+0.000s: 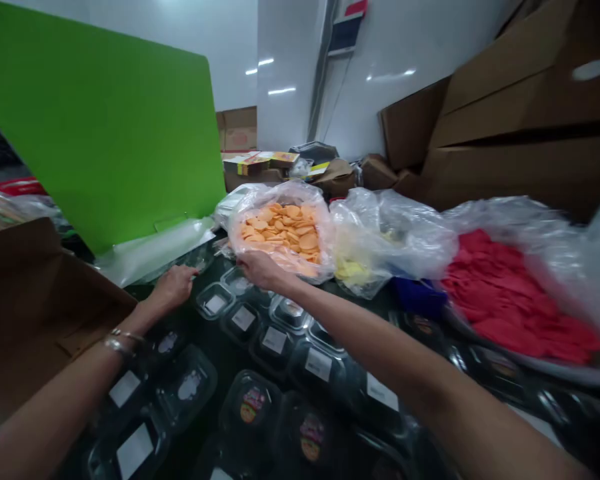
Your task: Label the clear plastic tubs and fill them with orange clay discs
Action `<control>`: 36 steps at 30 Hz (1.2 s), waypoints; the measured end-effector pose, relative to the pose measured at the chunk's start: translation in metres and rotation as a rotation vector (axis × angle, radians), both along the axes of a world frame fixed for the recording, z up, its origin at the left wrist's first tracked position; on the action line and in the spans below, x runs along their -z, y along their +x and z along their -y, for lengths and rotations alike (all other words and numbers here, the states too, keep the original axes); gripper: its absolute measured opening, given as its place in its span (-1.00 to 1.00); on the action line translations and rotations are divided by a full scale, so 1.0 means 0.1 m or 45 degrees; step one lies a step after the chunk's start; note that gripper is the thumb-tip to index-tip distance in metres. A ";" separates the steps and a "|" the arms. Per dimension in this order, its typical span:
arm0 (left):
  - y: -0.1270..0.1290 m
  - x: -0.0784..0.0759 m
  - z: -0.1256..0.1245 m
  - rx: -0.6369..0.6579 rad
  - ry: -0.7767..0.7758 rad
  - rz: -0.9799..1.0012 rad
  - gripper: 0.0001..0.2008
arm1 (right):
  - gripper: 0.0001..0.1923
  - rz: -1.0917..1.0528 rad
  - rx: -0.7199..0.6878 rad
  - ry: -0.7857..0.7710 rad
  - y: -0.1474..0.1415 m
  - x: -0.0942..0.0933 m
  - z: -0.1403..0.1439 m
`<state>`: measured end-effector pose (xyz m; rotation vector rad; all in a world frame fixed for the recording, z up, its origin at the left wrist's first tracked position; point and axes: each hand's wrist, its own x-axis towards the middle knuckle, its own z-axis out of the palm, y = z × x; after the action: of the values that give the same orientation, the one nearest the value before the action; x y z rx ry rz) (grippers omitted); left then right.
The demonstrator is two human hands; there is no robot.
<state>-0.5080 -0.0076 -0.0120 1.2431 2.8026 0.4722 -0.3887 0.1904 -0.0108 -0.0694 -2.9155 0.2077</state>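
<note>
A person's right hand (261, 268) rested against the near edge of a crinkled clear plastic bag (280, 230) heaped with flat, round orange discs (286, 230), its fingers curled onto the film, though whether they pinched it could not be told. The left hand (174, 284), at nine o'clock from the right, lay with fingers bent over the rim of a small clear plastic container (200, 259); its grip was likewise unclear, and a thin metal bracelet (123, 340) circled the wrist. Below both forearms, rows of glossy black lidded tubs (280, 347) carried white rectangular labels. At three o'clock from the orange discs sat a second filmy bag holding pale yellow pieces (353, 270), then a tray of matte red pieces (510, 300) under loose plastic. A smooth green board (100, 127) leaned at ten o'clock, and brown corrugated cartons (520, 113) stacked at two o'clock.
</note>
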 end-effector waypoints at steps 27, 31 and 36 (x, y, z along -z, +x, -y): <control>1.02 -0.11 -0.13 -0.014 0.329 1.021 -0.40 | -0.33 -0.081 -0.297 -0.582 0.73 0.07 -0.40; 1.03 -0.11 -0.04 -0.080 0.375 1.150 -0.45 | -0.73 -0.096 -0.197 -0.496 0.56 0.05 -0.38; 0.99 -0.20 0.12 -0.171 0.459 0.657 -0.41 | -0.79 0.019 -0.138 -0.364 0.30 -0.02 -0.24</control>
<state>-0.4094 -0.0195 0.0076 0.8122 2.4237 1.1588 -0.3591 0.2147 -0.0083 0.0418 -2.8841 0.6430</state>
